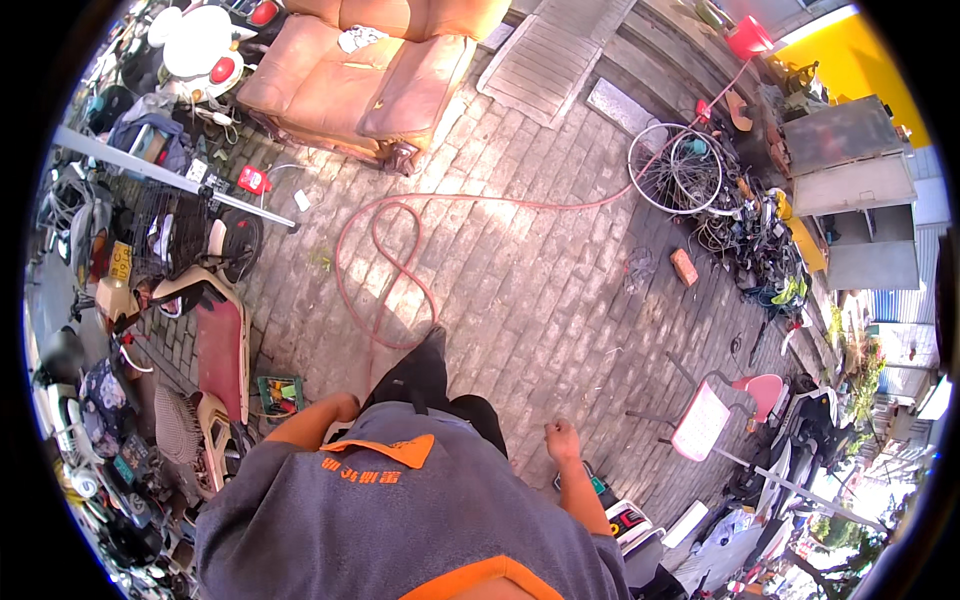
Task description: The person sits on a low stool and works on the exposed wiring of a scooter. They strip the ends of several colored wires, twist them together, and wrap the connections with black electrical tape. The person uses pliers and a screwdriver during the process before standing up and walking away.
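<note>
My right hand (pixel 562 440) hangs beside my body over the brick paving (pixel 530 350). Its fingers are curled in, and nothing shows in them. My left hand (pixel 345 405) is low at my other side, next to my dark trouser leg; its fingers are hard to see. A reddish hose (pixel 480 197) lies in loops on the paving in front of my feet and runs off to the far right. Close to my left arm sits a green crate (pixel 281 395) with small items inside. A scooter with a red footboard (pixel 221 350) stands farther left.
A worn tan sofa (pixel 365 75) stands ahead. Wheel rims (pixel 675 168) and a heap of scrap cables lie at the right, near a brick (pixel 684 267) and a pinkish chair (pixel 702 420). A metal pole (pixel 175 178) juts in at the left. Concrete steps (pixel 660 60) rise behind.
</note>
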The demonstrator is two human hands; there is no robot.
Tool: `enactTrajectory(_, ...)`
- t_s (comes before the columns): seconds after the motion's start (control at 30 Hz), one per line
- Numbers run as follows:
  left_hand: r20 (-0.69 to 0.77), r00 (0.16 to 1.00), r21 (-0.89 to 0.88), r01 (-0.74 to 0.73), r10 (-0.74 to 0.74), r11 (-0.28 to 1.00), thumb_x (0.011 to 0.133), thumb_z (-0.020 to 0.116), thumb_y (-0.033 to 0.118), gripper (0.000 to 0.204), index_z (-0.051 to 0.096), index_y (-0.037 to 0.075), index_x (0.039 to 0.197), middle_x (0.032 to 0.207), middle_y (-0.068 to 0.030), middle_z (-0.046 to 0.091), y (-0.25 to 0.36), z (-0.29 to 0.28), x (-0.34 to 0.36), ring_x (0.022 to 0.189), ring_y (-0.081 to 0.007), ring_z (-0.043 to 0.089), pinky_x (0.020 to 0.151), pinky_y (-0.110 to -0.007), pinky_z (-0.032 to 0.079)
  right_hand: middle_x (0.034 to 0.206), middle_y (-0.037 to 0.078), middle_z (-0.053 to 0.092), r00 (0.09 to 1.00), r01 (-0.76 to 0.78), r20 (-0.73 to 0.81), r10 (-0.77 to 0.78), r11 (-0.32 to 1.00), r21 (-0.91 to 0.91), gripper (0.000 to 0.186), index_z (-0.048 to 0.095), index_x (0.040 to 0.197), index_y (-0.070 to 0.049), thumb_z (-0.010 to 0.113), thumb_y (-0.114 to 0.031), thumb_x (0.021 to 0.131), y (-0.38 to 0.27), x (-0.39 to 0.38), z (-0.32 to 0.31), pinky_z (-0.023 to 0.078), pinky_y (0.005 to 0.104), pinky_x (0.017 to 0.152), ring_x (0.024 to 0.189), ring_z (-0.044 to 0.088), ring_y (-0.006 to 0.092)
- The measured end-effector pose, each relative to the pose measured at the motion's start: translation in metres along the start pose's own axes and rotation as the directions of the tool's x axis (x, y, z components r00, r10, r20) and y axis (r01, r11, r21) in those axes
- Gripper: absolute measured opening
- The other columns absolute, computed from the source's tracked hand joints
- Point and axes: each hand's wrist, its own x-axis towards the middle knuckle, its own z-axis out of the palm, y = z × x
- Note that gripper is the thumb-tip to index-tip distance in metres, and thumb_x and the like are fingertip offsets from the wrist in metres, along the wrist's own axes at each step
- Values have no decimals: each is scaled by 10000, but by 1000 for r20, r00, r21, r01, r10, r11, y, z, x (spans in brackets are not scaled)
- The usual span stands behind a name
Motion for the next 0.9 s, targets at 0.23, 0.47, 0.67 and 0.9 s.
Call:
enactTrajectory(0.23, -715, 647, -441, -123, -264, 889, 1012, 625, 454, 447, 774, 56, 1150, 1160, -277, 757, 165, -505, 114, 1123, -468, 721, 964, -532, 560, 1297, 268, 749, 854, -60, 515, 75, 997, -45, 435, 795, 1195, -74, 629, -424, 996, 14, 158, 8, 576, 518, 1056, 1278, 696, 444)
enactTrajectory(0.47, -494, 865, 36, -79, 87, 996, 1055, 560, 484, 475, 769, 61, 1110, 1155, -248, 767, 381, -739, 198, 1097, -470, 723, 959, -540, 567, 1285, 240, 755, 755, 270, 656, -17, 919, -287, 292, 810, 1123, -76, 605, -214, 968, -121, 476, -203, 602, 538, 1039, 1235, 716, 438)
enactTrajectory(0.67, -556, 830, -6, -64, 50, 998, 985, 681, 399, 343, 750, 70, 915, 926, -207, 768, 570, -894, 223, 911, -439, 752, 822, -562, 590, 1115, 255, 794, 989, -40, 133, 56, 992, -122, 438, 796, 1186, -38, 563, -368, 1017, -347, 847, -444, 573, 510, 1062, 1126, 749, 446)
enactTrajectory(0.9, -688, 720, -46, -159, 84, 986, 995, 691, 359, 290, 746, 88, 906, 908, -184, 763, 661, -1210, 351, 894, -411, 750, 788, -534, 592, 1004, 210, 793, 975, 159, 129, -183, 971, 179, 391, 762, 1095, -52, 581, -394, 1036, -640, 1148, -670, 567, 480, 906, 1023, 752, 419)
